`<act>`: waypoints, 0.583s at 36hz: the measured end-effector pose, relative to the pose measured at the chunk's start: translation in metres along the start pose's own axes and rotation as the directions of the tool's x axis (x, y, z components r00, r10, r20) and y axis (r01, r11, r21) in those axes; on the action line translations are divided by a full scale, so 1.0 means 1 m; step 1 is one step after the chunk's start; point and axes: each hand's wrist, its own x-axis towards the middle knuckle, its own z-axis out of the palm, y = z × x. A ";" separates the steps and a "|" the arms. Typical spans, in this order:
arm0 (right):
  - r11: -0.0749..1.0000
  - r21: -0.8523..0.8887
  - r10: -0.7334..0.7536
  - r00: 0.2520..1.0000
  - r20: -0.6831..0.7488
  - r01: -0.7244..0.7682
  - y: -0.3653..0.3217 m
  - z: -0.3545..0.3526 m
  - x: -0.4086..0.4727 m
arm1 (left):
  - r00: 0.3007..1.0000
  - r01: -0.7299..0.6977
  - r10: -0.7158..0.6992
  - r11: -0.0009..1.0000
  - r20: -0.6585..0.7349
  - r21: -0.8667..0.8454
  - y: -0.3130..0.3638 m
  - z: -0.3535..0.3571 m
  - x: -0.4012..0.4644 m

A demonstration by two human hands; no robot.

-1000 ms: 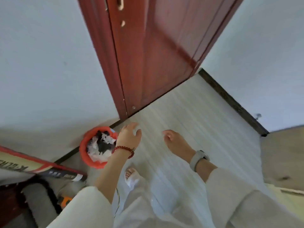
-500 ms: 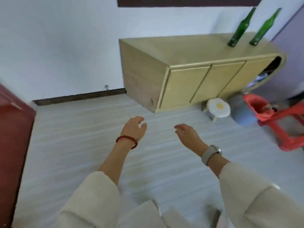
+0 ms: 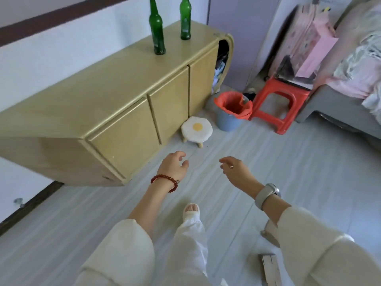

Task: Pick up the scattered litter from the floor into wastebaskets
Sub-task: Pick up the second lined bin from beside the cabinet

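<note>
Pale floor [image 3: 288,182] — cabinet [image 3: 123,112], egg stool [image 3: 196,130], red-lined wastebasket [image 3: 232,112] ahead of empty hands [image 3: 203,167]

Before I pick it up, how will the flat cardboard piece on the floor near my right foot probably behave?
The cardboard piece looks thin, with ridged corrugation, so it is probably light and fairly stiff, though it may bend along the ridges. It lies flat on the smooth floor, so it may slide, and an edge probably must be lifted first. It should not roll.
</note>
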 end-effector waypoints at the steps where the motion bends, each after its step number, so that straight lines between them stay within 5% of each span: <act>1: 1.000 0.009 0.019 1.000 -0.014 -0.019 -0.001 -0.009 0.022 | 1.000 -0.008 0.008 1.000 0.016 0.002 0.009 0.000 0.023; 21: 0.938 0.191 0.322 0.931 -0.171 -0.289 0.019 -0.213 0.354 | 0.968 -0.065 0.041 0.994 0.247 0.089 0.223 0.040 0.416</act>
